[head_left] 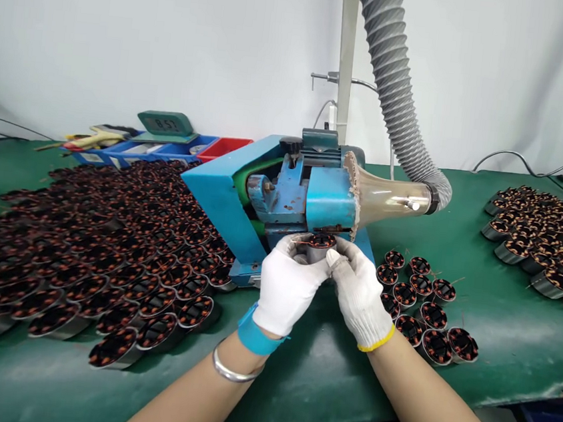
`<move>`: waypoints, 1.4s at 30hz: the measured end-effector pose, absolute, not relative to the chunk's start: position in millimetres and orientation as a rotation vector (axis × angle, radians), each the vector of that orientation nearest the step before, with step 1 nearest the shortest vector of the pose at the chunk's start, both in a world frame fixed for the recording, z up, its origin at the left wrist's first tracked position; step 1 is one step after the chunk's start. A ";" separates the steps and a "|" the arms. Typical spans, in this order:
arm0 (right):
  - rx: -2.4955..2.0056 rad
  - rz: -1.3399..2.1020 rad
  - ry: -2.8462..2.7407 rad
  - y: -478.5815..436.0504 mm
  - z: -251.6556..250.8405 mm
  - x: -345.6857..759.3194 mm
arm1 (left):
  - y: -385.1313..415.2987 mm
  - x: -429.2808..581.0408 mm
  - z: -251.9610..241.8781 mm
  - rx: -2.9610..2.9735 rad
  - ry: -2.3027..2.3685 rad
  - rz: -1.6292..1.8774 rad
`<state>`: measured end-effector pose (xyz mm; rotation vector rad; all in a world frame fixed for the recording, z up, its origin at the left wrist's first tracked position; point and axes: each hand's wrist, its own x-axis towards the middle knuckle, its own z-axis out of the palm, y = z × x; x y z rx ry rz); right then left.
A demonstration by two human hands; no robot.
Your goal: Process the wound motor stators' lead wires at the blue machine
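Both my hands wear white knit gloves. My left hand point(288, 285) and my right hand point(359, 292) are closed together on one round motor stator point(319, 243) with copper windings. They hold it up against the underside of a blue bench machine point(283, 194), just below its clear funnel-shaped hood point(388, 197). A silver bangle and a blue glove cuff show on my left wrist; the right cuff is yellow.
A large heap of stators point(96, 252) covers the green bench point(524, 344) at left. A small group of stators point(422, 306) stands right of my hands, and another pile point(544, 245) at far right. A grey ribbed hose point(395, 89) rises from the hood. Blue and red bins point(167, 148) sit at the back.
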<state>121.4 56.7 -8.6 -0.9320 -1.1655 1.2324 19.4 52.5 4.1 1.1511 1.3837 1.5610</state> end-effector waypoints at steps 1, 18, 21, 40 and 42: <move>-0.910 1.233 -1.173 57.3 -8.6 121.4 | 53.4 19.3 4.4 1.166 1.393 1.556; -0.847 1.164 -1.143 54.0 -10.1 119.9 | 55.2 16.4 10.6 1.367 1.272 1.498; -0.813 1.123 -1.143 54.6 -15.8 118.2 | 56.4 15.3 5.9 1.360 1.240 1.501; -0.807 1.117 -1.182 61.8 -21.7 125.8 | 59.9 33.1 -6.7 1.226 1.317 1.696; -0.804 1.135 -1.178 62.2 -22.1 125.0 | 61.1 32.9 -6.1 1.246 1.316 1.685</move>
